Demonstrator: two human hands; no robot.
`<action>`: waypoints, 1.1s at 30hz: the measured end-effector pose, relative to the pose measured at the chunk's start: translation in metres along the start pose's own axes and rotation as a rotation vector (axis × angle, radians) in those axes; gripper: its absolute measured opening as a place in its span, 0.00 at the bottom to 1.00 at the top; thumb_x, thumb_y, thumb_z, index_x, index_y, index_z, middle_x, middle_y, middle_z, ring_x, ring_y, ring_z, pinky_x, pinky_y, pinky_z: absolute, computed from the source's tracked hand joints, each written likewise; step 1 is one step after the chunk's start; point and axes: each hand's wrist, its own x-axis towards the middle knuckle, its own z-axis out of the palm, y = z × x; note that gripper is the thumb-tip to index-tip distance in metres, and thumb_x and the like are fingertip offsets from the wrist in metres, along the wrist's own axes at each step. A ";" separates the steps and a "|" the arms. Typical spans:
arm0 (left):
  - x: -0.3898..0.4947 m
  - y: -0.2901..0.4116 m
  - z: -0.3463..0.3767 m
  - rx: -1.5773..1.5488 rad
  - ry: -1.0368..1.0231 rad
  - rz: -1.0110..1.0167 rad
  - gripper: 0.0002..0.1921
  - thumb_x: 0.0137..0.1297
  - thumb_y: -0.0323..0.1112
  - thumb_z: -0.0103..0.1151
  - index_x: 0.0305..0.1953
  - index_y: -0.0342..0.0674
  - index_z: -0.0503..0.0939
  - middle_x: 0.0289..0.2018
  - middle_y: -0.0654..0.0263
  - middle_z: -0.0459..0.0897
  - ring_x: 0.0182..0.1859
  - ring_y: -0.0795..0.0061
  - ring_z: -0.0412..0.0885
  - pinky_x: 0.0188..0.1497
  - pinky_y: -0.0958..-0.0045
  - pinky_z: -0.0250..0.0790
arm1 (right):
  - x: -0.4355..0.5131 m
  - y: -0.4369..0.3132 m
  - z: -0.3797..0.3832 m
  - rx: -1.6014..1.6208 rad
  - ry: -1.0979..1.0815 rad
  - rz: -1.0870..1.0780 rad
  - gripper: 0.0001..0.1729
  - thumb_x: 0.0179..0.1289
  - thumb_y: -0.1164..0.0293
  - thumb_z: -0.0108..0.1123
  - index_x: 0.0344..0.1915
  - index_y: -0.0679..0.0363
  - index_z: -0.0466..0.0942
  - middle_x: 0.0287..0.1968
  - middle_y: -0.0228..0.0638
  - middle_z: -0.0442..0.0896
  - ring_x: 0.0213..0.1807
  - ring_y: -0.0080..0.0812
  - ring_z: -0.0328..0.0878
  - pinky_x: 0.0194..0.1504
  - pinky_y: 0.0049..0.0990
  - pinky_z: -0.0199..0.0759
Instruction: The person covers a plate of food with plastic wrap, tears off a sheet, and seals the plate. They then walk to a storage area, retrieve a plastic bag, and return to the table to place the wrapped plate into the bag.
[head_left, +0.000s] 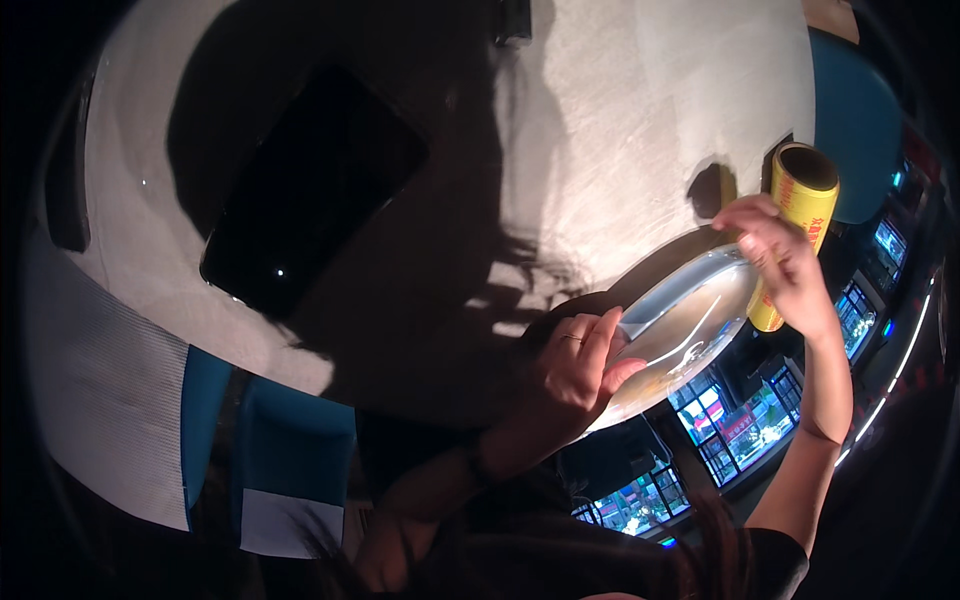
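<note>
A round, shallow dish (675, 337) with a shiny, clear film-like surface is tilted at the table's near right edge. My left hand (581, 364), with a ring on one finger, grips the dish's left end between thumb and fingers. At the opposite end is my right hand (780, 259), slightly blurred, its fingers bent close to the rim; whether they pinch anything is unclear. Behind that hand, partly hidden by it, a yellow roll of cling film (806, 195) with red writing leans with its hollow end up.
A flat black rectangular object (315, 187) lies in shadow on the pale round table (615, 135). A small dark object (514, 22) is at the far edge of view. Blue chairs (292, 442) stand at lower left, another blue chair (855, 127) at upper right.
</note>
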 end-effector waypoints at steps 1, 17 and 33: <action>0.003 -0.001 0.004 0.034 0.014 0.016 0.19 0.69 0.39 0.63 0.54 0.33 0.77 0.40 0.53 0.80 0.41 0.55 0.82 0.43 0.66 0.78 | 0.001 0.000 0.000 0.074 -0.053 0.018 0.15 0.74 0.68 0.56 0.52 0.65 0.81 0.50 0.42 0.80 0.53 0.36 0.78 0.55 0.33 0.72; -0.001 -0.016 0.002 -0.269 -0.021 -0.099 0.13 0.75 0.35 0.49 0.50 0.31 0.77 0.37 0.51 0.81 0.37 0.52 0.81 0.42 0.60 0.75 | -0.012 -0.004 0.041 -0.163 -0.100 -0.225 0.18 0.63 0.68 0.66 0.50 0.65 0.79 0.46 0.42 0.77 0.51 0.45 0.73 0.53 0.39 0.66; 0.001 -0.014 0.002 -0.416 -0.458 -0.814 0.22 0.75 0.47 0.56 0.53 0.31 0.79 0.41 0.48 0.87 0.38 0.61 0.87 0.40 0.65 0.78 | -0.043 -0.007 0.031 -0.115 -0.087 -0.142 0.18 0.63 0.67 0.68 0.52 0.60 0.82 0.46 0.38 0.78 0.51 0.39 0.72 0.53 0.37 0.66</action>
